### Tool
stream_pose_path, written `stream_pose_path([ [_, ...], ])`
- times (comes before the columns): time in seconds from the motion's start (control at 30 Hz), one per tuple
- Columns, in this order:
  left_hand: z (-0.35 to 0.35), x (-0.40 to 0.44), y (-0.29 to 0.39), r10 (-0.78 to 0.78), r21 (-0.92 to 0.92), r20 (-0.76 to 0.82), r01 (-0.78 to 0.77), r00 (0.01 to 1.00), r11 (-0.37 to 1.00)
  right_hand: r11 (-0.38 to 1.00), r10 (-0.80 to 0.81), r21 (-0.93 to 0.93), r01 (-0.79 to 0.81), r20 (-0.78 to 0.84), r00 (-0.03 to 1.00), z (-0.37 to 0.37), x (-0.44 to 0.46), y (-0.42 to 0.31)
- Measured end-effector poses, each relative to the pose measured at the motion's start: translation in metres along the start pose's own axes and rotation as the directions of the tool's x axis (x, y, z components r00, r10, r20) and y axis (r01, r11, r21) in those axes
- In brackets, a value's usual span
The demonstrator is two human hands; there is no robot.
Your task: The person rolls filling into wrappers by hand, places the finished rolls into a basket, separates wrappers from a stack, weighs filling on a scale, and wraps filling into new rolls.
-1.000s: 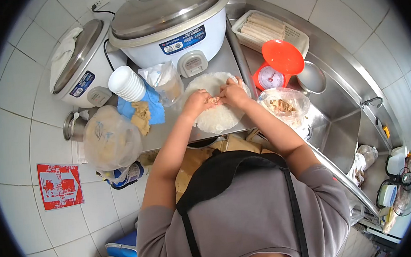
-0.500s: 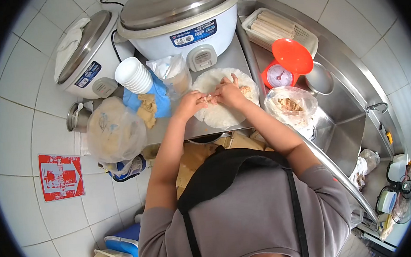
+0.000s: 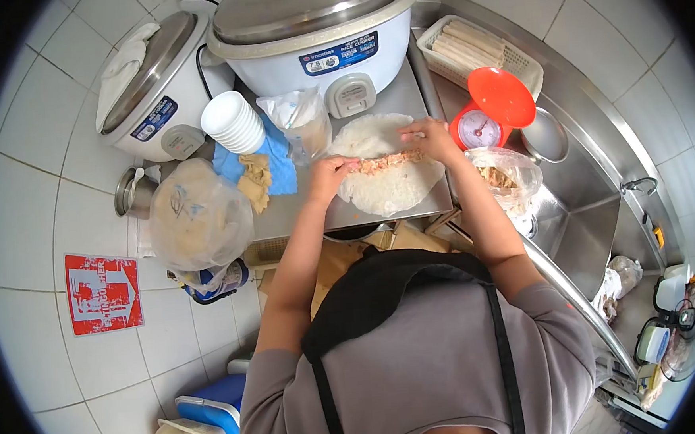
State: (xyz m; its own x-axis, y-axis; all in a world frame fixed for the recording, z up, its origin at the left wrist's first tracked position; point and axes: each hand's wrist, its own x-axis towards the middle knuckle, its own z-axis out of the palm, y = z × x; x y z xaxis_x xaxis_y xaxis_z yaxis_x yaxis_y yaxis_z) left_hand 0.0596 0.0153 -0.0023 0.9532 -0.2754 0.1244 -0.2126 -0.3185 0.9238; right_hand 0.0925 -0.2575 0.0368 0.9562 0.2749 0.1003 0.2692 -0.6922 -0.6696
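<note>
Filling [image 3: 392, 162] lies in a strip across the round wrapper [image 3: 390, 190], near the front right corner of the surface [image 3: 287, 213], running left to right. The left hand [image 3: 330, 176] touches one end, the right hand [image 3: 434, 138] nears the other; whether either grips, I cannot tell.

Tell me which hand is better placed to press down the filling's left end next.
Left, I'd judge. The left hand has its fingertips at that end of the filling, while the right hand is by the other end, near the scale.
</note>
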Motion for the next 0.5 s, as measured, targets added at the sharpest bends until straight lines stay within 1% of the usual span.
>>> stream_pose_path([
  [0.03, 0.002, -0.002, 0.0, 0.027, 0.003, -0.016, -0.027, 0.999, 1.0, 1.0, 0.009, 0.021, -0.009, 0.008, 1.0, -0.004, -0.004, 0.005],
  [0.1, 0.009, -0.005, 0.004, 0.034, 0.061, -0.039, -0.031, 0.999, 0.998, 0.998, 0.025, 0.063, -0.026, 0.02, 1.0, -0.012, -0.008, 0.013],
  [0.13, 0.013, -0.006, 0.008, 0.036, 0.09, -0.048, -0.031, 0.998, 0.995, 0.988, -0.095, -0.123, 0.095, 0.002, 0.995, -0.01, -0.012, 0.016],
  [0.2, 0.017, 0.0, 0.011, 0.251, 0.28, 0.037, -0.251, 0.967, 0.927, 0.963, -0.071, -0.254, 0.087, 0.073, 0.995, -0.004, -0.017, 0.013],
  [0.23, 0.018, 0.005, 0.012, 0.35, 0.364, 0.093, -0.359, 0.932, 0.859, 0.943, -0.058, -0.319, 0.088, 0.104, 0.993, -0.002, -0.018, 0.007],
  [0.33, 0.02, 0.013, 0.01, 0.231, 0.411, 0.196, -0.293, 0.953, 0.863, 0.904, -0.067, -0.412, 0.114, 0.126, 0.99, 0.009, -0.019, 0.002],
  [0.43, 0.017, 0.012, 0.013, 0.179, 0.431, 0.209, -0.254, 0.961, 0.866, 0.935, -0.076, -0.338, 0.11, 0.112, 0.991, -0.001, -0.025, -0.004],
  [0.5, 0.018, 0.006, 0.023, 0.202, 0.404, 0.122, -0.234, 0.972, 0.884, 0.967, -0.131, -0.216, 0.132, 0.022, 0.991, -0.004, -0.026, 0.011],
])
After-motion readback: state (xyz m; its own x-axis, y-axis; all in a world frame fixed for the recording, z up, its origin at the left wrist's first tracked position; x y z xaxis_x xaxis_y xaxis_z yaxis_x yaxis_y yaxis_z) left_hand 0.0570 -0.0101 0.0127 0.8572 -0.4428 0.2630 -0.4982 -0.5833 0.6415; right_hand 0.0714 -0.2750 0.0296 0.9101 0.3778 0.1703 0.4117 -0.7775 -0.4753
